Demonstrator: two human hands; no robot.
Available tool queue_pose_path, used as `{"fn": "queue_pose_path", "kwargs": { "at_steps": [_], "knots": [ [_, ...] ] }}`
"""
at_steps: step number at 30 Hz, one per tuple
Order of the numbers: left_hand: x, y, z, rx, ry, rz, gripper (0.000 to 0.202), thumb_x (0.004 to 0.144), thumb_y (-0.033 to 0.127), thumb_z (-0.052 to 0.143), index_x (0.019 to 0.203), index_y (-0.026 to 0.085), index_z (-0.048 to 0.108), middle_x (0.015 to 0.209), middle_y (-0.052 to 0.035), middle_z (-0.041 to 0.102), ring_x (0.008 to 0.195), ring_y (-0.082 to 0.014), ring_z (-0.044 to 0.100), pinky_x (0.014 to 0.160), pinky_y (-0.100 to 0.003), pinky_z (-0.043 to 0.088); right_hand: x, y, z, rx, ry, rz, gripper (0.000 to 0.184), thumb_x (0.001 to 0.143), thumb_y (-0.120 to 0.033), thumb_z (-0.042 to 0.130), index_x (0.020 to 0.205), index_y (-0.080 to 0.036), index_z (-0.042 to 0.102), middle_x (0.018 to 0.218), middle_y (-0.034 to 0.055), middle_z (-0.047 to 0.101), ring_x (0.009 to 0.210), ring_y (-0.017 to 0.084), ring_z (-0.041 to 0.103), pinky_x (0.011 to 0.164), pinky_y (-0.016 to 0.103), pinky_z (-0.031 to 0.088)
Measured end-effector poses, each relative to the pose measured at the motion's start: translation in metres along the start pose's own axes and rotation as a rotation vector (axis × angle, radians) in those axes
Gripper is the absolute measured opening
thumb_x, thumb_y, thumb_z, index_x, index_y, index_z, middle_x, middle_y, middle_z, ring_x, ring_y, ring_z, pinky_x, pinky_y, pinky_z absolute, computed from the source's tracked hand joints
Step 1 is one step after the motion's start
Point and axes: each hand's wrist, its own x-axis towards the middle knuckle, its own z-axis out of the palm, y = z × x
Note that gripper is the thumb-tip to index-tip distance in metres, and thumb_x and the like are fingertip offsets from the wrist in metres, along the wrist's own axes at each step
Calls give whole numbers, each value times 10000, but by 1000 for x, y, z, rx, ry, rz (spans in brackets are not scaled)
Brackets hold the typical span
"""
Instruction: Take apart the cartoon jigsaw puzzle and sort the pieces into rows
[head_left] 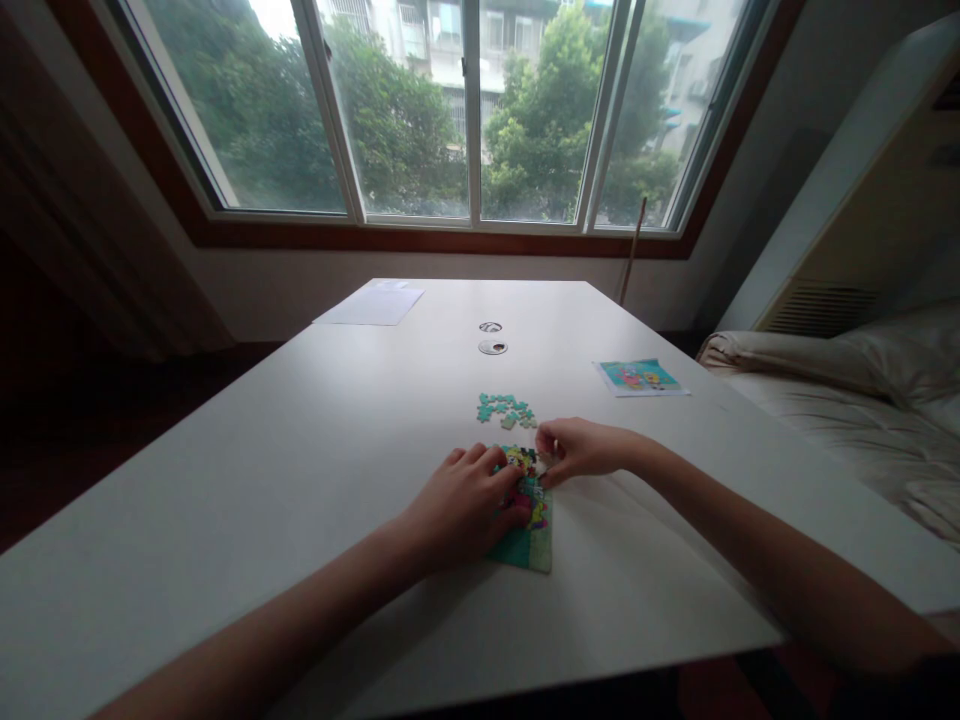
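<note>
A partly assembled jigsaw puzzle [531, 545] with a colourful cartoon picture lies on the white table near its front edge. Resting over its left side is my left hand [469, 505], the forefinger and thumb spread apart on the picture. My right hand [581, 447] is at the puzzle's upper right corner, fingers curled in a pinch; whatever is between them is too small and hidden to make out. Just beyond the puzzle, several loose green puzzle pieces [504, 408] lie in a loose cluster.
A cartoon picture sheet [639, 377] lies to the right on the white table [300, 480]. White paper [371, 304] is at the far left corner. Two round inserts [493, 347] sit in the tabletop towards the back. A cushioned seat [847, 380] stands beyond the right edge.
</note>
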Motion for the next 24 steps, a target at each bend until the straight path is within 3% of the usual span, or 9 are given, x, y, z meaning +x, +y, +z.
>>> {"fn": "queue_pose_path", "kwargs": {
  "at_steps": [3,8,14,19,24],
  "knots": [
    [-1,2,-1,11,-7,-20,345,828,452,412,1075,231,508,957,-78,528,875,-233,477,768,-385,388,1,0,3,129,29,-51,168,681,-206,603,836,-159,560,730,4,577,640,110,508,534,198,371],
    [-2,4,1,-29,0,-37,324,837,441,400,1052,228,517,989,-81,521,928,-238,460,791,-379,380,8,7,2,197,92,-133,113,700,-202,578,789,-144,614,635,-14,562,581,93,483,521,197,356],
    [-2,3,2,-48,4,-11,338,834,413,422,1116,237,485,1028,-79,521,941,-234,467,821,-386,369,24,25,3,345,269,-14,205,732,-278,543,823,-115,629,578,-13,550,474,73,436,456,194,331],
    [1,-2,4,-47,33,-21,312,823,390,450,1090,236,501,1029,-69,532,925,-230,485,819,-393,375,33,31,7,251,398,-23,243,739,-315,541,860,-145,667,698,29,639,617,116,534,551,215,383],
    [13,-12,11,-62,105,-87,299,820,335,464,1088,212,511,1046,-76,537,968,-232,486,822,-385,392,33,31,9,115,472,-5,221,745,-278,537,901,-188,667,703,17,647,601,111,537,564,216,387]
  ]
}}
